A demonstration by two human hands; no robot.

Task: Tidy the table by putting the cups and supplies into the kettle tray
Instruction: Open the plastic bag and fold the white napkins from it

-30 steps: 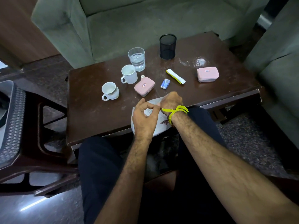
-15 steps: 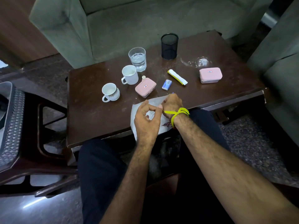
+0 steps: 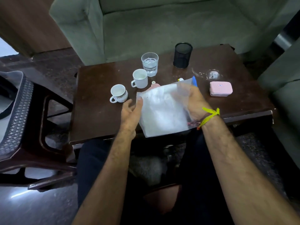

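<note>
Both hands hold a translucent plastic bag (image 3: 162, 109) above the table (image 3: 97, 120), the left hand (image 3: 131, 111) pinching its left edge, the right hand (image 3: 194, 101) gripping its right side, near 2 cups (image 3: 118, 93) and a pink box (image 3: 221, 88).

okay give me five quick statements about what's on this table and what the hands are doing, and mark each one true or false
1. Both hands hold a translucent plastic bag over the table's near edge. True: the left hand pinches its left side and the right hand grips its right side.
2. The drinking glass is empty. False: it holds water.
3. Two white cups stand left of the bag. True: the plain mug and the patterned cup.
4. The black mesh holder lies tipped on its side. False: it stands upright.
5. The pink box sits inside the bag. False: it rests on the table, right of the bag.
</note>
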